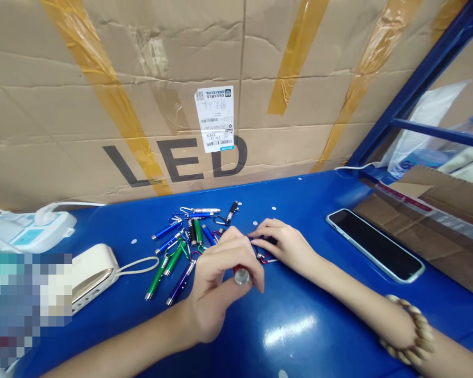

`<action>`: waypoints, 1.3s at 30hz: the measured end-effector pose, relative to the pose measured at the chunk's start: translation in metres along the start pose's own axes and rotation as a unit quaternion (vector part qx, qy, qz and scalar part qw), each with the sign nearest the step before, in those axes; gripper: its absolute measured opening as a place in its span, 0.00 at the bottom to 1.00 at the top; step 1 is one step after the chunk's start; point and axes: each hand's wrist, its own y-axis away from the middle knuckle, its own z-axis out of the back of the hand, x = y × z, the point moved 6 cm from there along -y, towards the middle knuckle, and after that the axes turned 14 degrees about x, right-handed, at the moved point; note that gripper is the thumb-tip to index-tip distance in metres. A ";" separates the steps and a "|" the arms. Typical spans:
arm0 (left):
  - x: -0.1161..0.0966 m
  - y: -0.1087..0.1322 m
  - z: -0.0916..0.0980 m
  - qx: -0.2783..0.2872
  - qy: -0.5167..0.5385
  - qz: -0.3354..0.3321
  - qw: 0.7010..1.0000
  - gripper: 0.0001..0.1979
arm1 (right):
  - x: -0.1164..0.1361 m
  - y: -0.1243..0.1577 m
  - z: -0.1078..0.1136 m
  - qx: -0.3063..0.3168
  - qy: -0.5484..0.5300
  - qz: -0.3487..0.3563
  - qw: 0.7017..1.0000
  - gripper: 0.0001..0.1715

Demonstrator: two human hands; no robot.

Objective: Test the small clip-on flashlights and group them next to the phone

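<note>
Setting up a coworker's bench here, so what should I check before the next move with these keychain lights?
Left hand gripping the keychain light: ok.
Right hand holding the carabiner: cannot tell, fingers cover it.
Loose keychain lights lying untangled: not ok, their carabiners overlap.
Phone apart from both hands: ok.
Held light's switch working: cannot tell.

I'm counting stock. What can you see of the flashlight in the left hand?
The small flashlight has a red body, mostly hidden by the left hand, and a round silver metal end facing the camera. That hand grips it just above the blue table; any clip on it is out of sight.
</note>
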 end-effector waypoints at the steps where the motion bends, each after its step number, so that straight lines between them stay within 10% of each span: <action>1: -0.004 0.001 0.000 -0.001 0.004 0.008 1.000 0.15 | -0.003 0.001 0.001 -0.001 -0.009 -0.018 1.000 0.09; 6: -0.012 0.000 0.000 -0.002 0.011 0.012 1.000 0.15 | -0.010 0.002 0.005 -0.010 -0.041 -0.059 0.997 0.05; 12: 0.046 0.000 -0.009 -0.056 0.043 0.198 0.978 0.11 | -0.016 0.002 0.008 -0.018 -0.049 -0.090 0.995 0.07; 19: 0.077 0.012 -0.030 -0.024 0.119 0.237 0.964 0.10 | 0.027 0.024 0.033 -0.172 -0.146 0.068 0.972 0.02; 25: 0.075 0.013 -0.035 0.002 0.157 0.225 0.962 0.07 | 0.059 0.032 0.029 -0.135 -0.159 0.212 0.955 0.05; 39: 0.076 0.012 -0.034 0.008 0.180 0.243 0.953 0.06 | 0.055 0.032 0.019 -0.058 -0.164 0.238 0.956 0.05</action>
